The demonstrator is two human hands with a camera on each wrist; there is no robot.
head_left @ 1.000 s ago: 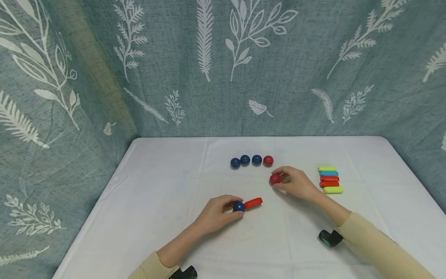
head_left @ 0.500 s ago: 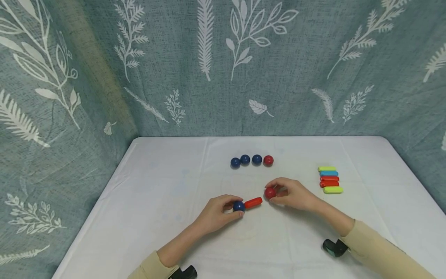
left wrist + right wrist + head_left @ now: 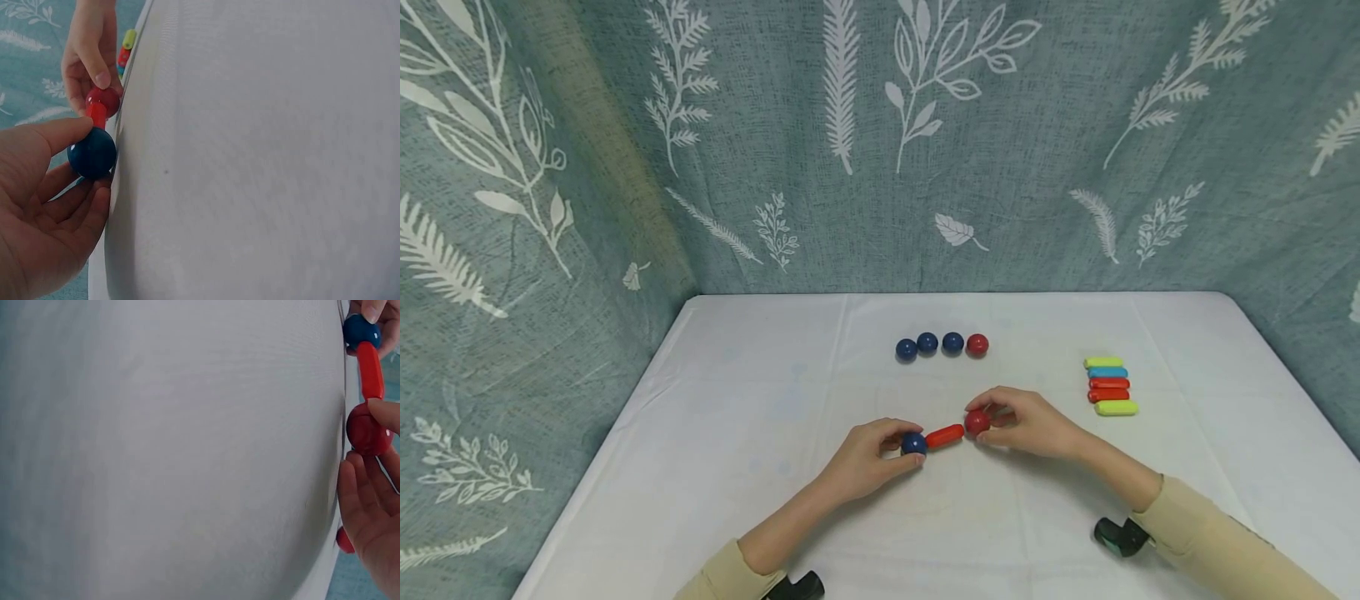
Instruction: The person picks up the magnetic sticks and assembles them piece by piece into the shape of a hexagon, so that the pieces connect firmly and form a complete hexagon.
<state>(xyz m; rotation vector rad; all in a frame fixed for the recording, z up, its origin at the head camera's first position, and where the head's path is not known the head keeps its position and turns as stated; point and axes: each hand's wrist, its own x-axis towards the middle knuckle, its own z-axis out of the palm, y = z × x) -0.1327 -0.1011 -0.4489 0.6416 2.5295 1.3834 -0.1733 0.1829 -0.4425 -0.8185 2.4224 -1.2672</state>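
My left hand [image 3: 867, 460] pinches a dark blue ball [image 3: 913, 444] between thumb and fingers, low over the white cloth. From that ball's right side a short red stick [image 3: 944, 436] points toward my right hand [image 3: 1033, 423]. The right hand pinches a red ball [image 3: 977, 422] right at the stick's free end. In the left wrist view the blue ball [image 3: 92, 154], red stick and red ball [image 3: 103, 102] line up one behind another. The right wrist view also has the red stick [image 3: 370, 370] spanning between both balls.
Farther back stands a row of several balls, blue ones [image 3: 928, 343] at the left and a red one [image 3: 977, 345] at the right end. Several short sticks in yellow, blue and red [image 3: 1108, 384] lie stacked side by side at the right. A patterned curtain [image 3: 880, 167] hangs behind the table.
My right hand has brought the red ball toward me and slightly left, up to the red stick's end. The left hand, blue ball and stick have stayed in place.
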